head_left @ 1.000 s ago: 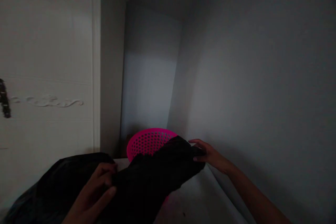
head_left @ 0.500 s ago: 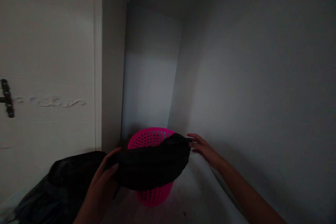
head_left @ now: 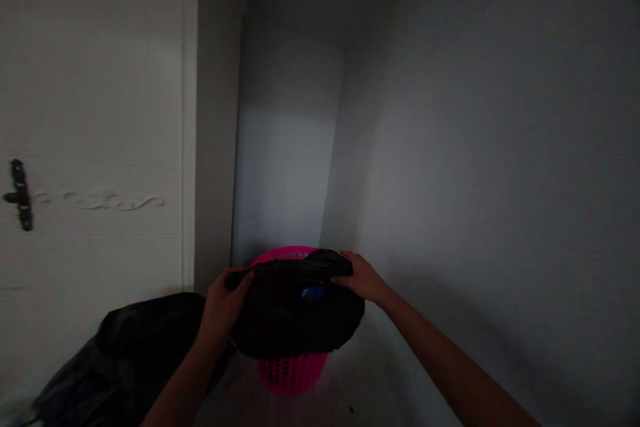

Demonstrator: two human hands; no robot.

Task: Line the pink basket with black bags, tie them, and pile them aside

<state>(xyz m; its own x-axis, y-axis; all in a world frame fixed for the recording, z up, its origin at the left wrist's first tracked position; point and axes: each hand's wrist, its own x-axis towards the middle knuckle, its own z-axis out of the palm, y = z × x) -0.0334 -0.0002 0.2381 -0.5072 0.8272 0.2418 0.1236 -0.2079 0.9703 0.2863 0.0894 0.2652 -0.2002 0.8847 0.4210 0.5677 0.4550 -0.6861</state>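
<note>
**Holding a soft black item [head_left: 295, 328] with both hands at a pink basket [head_left: 293, 377]**

The person grasps the upper edge of this soft black item at two places. The left hand [head_left: 224, 303] pinches it on one side, with the thumb pressed near the edge. The right hand [head_left: 364, 280] grips it on the other side, the fingers above and the thumb below. Between the two hands the edge is stretched nearly level, and the lower part hangs in a rounded shape. A small blue patch [head_left: 313, 295] shows in its middle; what it is, one cannot tell. Also the light is too weak to say if the material is plastic or cloth.

The item is in front of the basket and hides its middle. Only the far rim and the lower wall with holes are visible, above a pale floor [head_left: 375, 380].

Beside the left forearm lies a dark crumpled bundle [head_left: 145, 340]. Behind it is a white door [head_left: 100, 80] with a dark handle [head_left: 21, 195] and a raised scroll ornament [head_left: 113, 201]. On the right side rises a plain grey wall [head_left: 475, 147].
</note>
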